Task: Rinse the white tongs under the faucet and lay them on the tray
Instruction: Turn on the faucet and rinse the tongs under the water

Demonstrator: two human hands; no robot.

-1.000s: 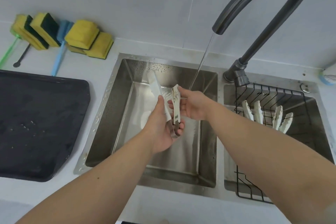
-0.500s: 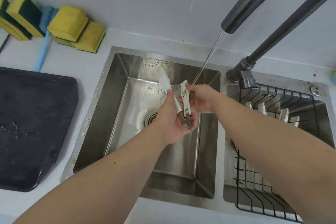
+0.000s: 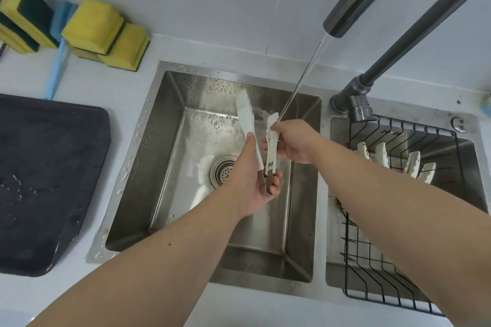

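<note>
The white tongs stand spread open over the left sink basin, tips pointing away from me. My left hand grips their metal hinge end and the left arm. My right hand pinches the right arm near its tip. A thin stream of water from the dark faucet lands on that right tip, by my right thumb. The dark tray lies on the counter at the left, wet with drops.
A black wire rack fills the right basin and holds more white tongs. Yellow sponges and a blue brush handle line the wall at the back left. The drain sits below my hands.
The view has shifted slightly closer and to the right. My hands hold the tongs in nearly the same spot under the stream; the right hand slid toward the right tip.
</note>
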